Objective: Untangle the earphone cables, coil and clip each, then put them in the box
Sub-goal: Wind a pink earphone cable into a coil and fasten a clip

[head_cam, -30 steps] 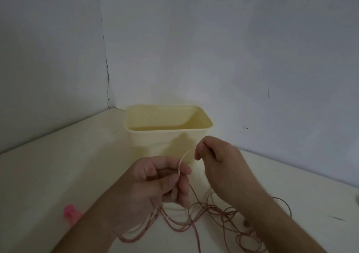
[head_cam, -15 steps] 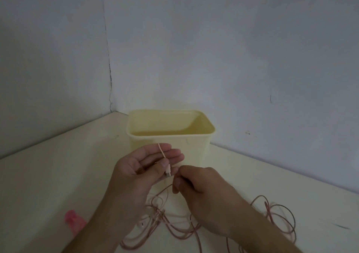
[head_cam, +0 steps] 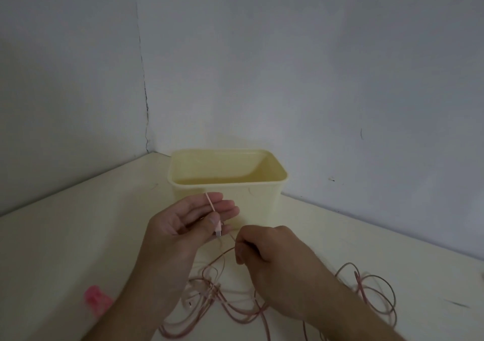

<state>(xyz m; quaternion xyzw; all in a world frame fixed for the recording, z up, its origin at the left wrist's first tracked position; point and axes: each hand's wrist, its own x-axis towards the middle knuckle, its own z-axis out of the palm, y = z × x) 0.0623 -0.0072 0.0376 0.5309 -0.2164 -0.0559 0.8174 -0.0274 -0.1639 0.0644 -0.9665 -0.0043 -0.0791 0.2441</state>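
Note:
A tangle of thin pink earphone cables (head_cam: 225, 301) lies on the table in front of me, with more loops (head_cam: 372, 291) spread to the right. My left hand (head_cam: 183, 225) is raised palm up, its thumb pinning the cable's plug end (head_cam: 218, 227) against the fingers, and the cable runs up over the fingertips. Just to its right, my right hand (head_cam: 272, 251) pinches a strand of the same cable, fingers curled. The open cream plastic box (head_cam: 264, 199) stands just behind both hands.
A pink clip (head_cam: 95, 298) lies on the table at the lower left, partly blurred. The box sits in a corner where two grey walls meet. The cream table (head_cam: 65, 236) stretches out to the left.
My left hand opened out palm up with the plug end under its thumb. My right hand dropped from beside the box to a lower spot near the plug, holding a strand.

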